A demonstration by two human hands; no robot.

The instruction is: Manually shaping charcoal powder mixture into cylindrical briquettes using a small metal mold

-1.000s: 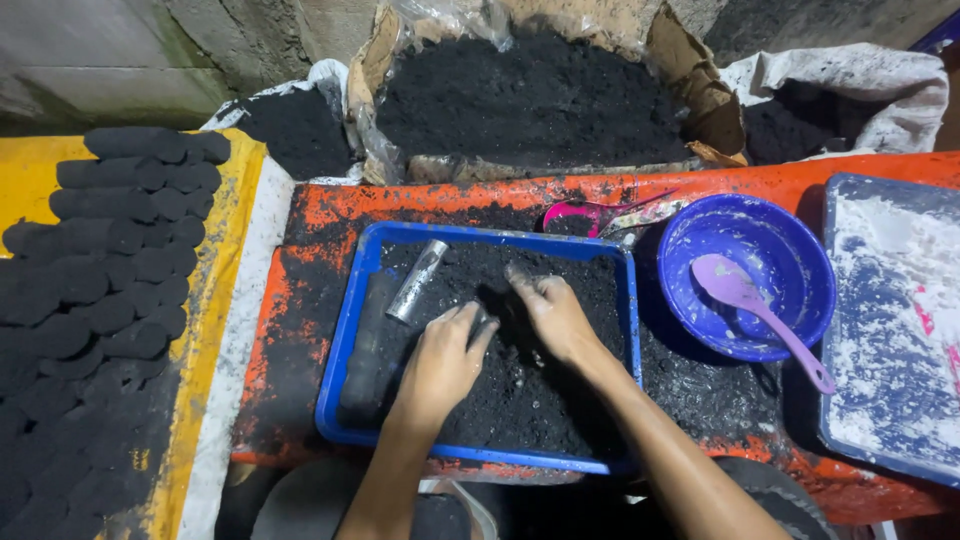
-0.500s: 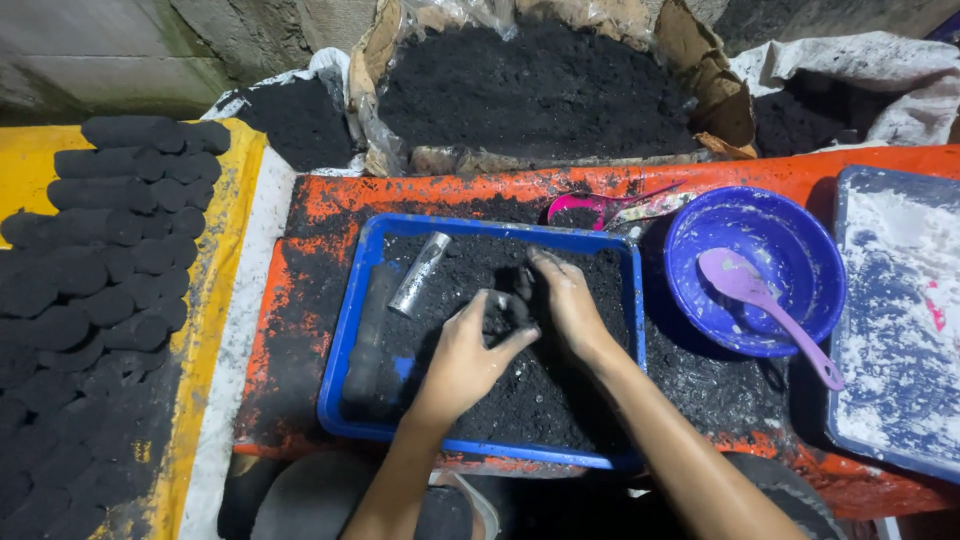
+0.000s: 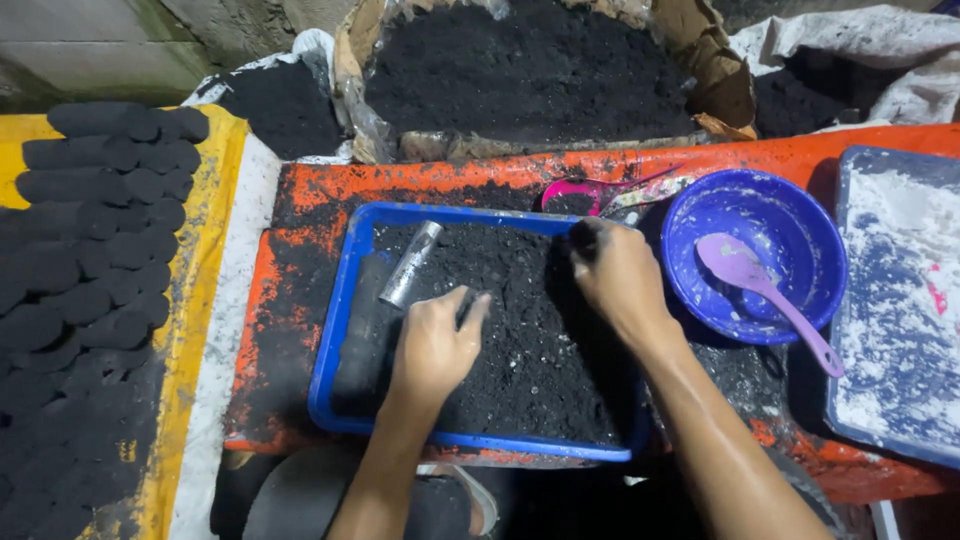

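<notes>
Our hands have parted: the left hand lies open, flat on the black powder mid-tray; the right hand has slid to the far right corner, curled, scooping powder.

- From my remote seat I see a worn orange work surface, smeared with black dust and scuffed down to paler patches.
- To my left lies a yellow sheet with a white edge, bearing rows of black pressed cylindrical briquettes.
- Behind it stands a grey concrete wall, stained green in one spot.
- At the far edge sits a brown torn sack of black powder, and beside it white woven bags, also holding black powder.
- The light is dim and cool, brightest on the orange surface.
</notes>
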